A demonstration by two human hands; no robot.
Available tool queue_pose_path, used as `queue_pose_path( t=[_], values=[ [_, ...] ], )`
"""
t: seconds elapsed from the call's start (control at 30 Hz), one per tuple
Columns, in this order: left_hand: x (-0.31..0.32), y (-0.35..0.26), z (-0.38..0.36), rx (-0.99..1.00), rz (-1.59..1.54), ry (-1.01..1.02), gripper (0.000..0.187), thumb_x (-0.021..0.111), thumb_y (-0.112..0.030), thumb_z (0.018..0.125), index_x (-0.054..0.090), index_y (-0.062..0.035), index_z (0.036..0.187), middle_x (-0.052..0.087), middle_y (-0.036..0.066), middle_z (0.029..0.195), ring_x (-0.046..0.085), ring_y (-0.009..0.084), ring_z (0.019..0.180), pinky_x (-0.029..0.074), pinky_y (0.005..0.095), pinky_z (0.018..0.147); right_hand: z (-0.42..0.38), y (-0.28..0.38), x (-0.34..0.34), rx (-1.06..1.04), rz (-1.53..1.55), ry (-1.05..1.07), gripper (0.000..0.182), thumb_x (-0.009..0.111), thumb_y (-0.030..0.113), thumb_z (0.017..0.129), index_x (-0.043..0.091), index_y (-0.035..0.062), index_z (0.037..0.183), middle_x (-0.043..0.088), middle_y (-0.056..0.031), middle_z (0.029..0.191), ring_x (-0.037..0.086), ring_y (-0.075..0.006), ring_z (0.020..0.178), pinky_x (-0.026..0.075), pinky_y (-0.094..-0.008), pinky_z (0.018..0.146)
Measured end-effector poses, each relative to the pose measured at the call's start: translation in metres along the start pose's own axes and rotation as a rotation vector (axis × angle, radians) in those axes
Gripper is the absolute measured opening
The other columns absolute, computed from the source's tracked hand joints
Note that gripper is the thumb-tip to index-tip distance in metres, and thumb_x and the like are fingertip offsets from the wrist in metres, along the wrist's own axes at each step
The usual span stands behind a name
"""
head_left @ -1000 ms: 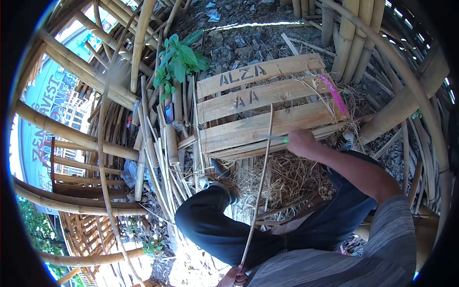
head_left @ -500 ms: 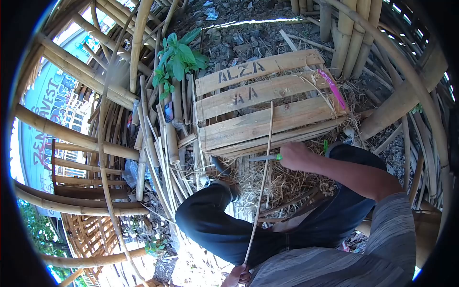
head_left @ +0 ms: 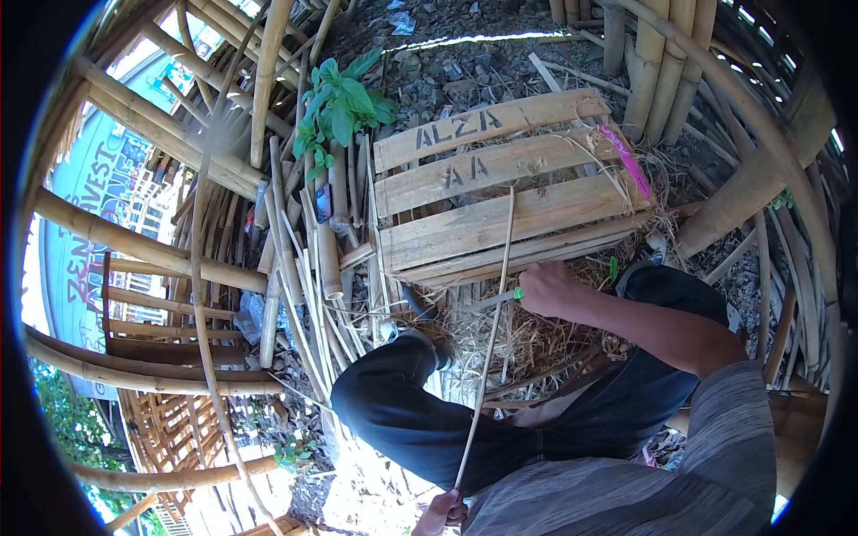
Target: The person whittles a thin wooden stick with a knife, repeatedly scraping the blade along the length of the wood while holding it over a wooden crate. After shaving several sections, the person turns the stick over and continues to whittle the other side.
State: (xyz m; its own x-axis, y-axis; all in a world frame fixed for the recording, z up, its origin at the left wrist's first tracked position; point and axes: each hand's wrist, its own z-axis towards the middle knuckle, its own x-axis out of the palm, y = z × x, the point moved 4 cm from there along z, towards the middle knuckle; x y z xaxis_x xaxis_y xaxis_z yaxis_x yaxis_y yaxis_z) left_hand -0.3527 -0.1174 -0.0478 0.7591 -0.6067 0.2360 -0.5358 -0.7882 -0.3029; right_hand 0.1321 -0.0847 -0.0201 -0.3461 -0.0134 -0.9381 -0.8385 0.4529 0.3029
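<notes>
My right hand [head_left: 547, 290] is closed round the green handle of a knife [head_left: 493, 301], whose blade points left and lies at a thin bamboo strip [head_left: 488, 357]. At the bottom of the view my left hand [head_left: 441, 515] grips the lower end of that strip. The strip runs up between my legs, and its far end rests against the front of a wooden crate [head_left: 465, 234] with dark stencilled letters. Straw and shavings [head_left: 545, 344] lie on the ground below the crate.
Bamboo poles [head_left: 152, 246] form a frame on the left, and thicker poles [head_left: 660, 80] stand at the upper right. Cut bamboo pieces [head_left: 290, 259] lie left of the crate beside a leafy green plant [head_left: 340, 103]. My bent legs [head_left: 393, 393] flank the straw.
My right hand and the knife have shifted slightly, and the blade now tilts more. The whole view has moved a little. Both hands keep their hold.
</notes>
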Motion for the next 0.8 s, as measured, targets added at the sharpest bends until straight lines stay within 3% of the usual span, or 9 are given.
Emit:
queue_pose_path(
  t=[0.27,0.33,0.4,0.47,0.5,0.6,0.7,0.73,0.8],
  values=[
    [0.020,-0.006,0.010,0.064,0.150,0.054,0.037,0.037,-0.042,0.093,0.034,-0.0161,0.067,0.024,-0.006,0.051,0.020,0.0051,0.042,0.014,0.0217,0.037,-0.002,-0.006,-0.013,0.093,0.025,0.026,0.015,0.057,0.011,0.069,0.064,-0.0015,0.070,0.062,-0.0194,0.067,0.064,-0.0295,0.064,0.051,-0.0403,0.054],
    [0.025,-0.008,0.012,0.072,0.185,0.054,0.037,0.037,-0.042,0.093,0.034,-0.0159,0.068,0.023,-0.006,0.052,0.020,0.0048,0.042,0.014,0.0215,0.038,-0.022,0.022,-0.001,-0.051,0.043,0.224,0.016,0.056,0.011,0.070,0.064,-0.0020,0.069,0.062,-0.0184,0.065,0.064,-0.0297,0.061,0.050,-0.0388,0.050],
    [0.028,-0.010,0.012,0.070,0.143,0.087,0.037,0.038,-0.043,0.093,0.034,-0.0159,0.067,0.023,-0.006,0.052,0.020,0.0047,0.043,0.014,0.0216,0.039,-0.025,0.028,0.002,-0.163,-0.010,0.238,0.016,0.054,0.011,0.070,0.064,-0.0021,0.069,0.062,-0.0176,0.063,0.063,-0.0302,0.058,0.051,-0.0381,0.049],
    [0.025,-0.013,0.005,0.056,0.067,0.148,0.038,0.040,-0.044,0.092,0.034,-0.0159,0.067,0.023,-0.007,0.053,0.021,0.0046,0.045,0.014,0.0218,0.040,-0.009,-0.001,-0.003,0.069,0.024,0.149,0.017,0.053,0.012,0.071,0.064,-0.0012,0.070,0.062,-0.0166,0.062,0.064,-0.0295,0.058,0.051,-0.0388,0.050],
    [0.008,0.000,0.011,0.053,0.074,0.142,0.038,0.040,-0.044,0.092,0.034,-0.0159,0.067,0.023,-0.007,0.053,0.021,0.0046,0.045,0.014,0.0218,0.040,0.002,-0.020,-0.002,0.071,0.034,0.147,0.017,0.053,0.012,0.071,0.064,-0.0012,0.070,0.062,-0.0166,0.062,0.064,-0.0295,0.058,0.051,-0.0388,0.050],
    [-0.042,0.046,0.042,-0.099,-0.136,0.207,0.031,0.036,-0.037,0.094,0.040,-0.0162,0.072,0.028,-0.004,0.050,0.025,0.0074,0.035,0.020,0.0232,0.029,0.014,-0.056,-0.013,0.167,-0.045,-0.140,0.017,0.053,0.012,0.072,0.064,-0.0008,0.070,0.062,-0.0169,0.065,0.064,-0.0281,0.060,0.051,-0.0401,0.051],
    [-0.049,0.050,0.055,0.003,-0.157,0.399,0.025,0.035,-0.034,0.095,0.044,-0.0156,0.081,0.029,-0.004,0.051,0.026,0.0077,0.033,0.021,0.0231,0.025,-0.017,0.003,-0.008,0.009,0.050,0.284,0.016,0.052,0.010,0.071,0.063,-0.0008,0.069,0.061,-0.0178,0.065,0.063,-0.0278,0.060,0.051,-0.0398,0.051],
    [-0.059,0.057,0.063,-0.119,-0.231,0.421,0.027,0.035,-0.034,0.095,0.046,-0.0132,0.082,0.032,0.000,0.050,0.030,0.0113,0.034,0.023,0.0265,0.027,-0.023,0.015,0.000,-0.153,0.032,0.172,0.014,0.052,0.009,0.071,0.062,-0.0008,0.067,0.060,-0.0167,0.061,0.063,-0.0280,0.059,0.051,-0.0397,0.050],
    [-0.072,0.072,0.066,-0.247,-0.301,0.422,0.029,0.035,-0.034,0.095,0.048,-0.0109,0.082,0.034,0.003,0.049,0.033,0.0146,0.034,0.025,0.0296,0.030,-0.014,0.001,0.000,0.034,0.036,0.300,0.015,0.053,0.011,0.072,0.062,-0.0009,0.069,0.060,-0.0164,0.061,0.063,-0.0286,0.058,0.051,-0.0399,0.051]
  ],
)
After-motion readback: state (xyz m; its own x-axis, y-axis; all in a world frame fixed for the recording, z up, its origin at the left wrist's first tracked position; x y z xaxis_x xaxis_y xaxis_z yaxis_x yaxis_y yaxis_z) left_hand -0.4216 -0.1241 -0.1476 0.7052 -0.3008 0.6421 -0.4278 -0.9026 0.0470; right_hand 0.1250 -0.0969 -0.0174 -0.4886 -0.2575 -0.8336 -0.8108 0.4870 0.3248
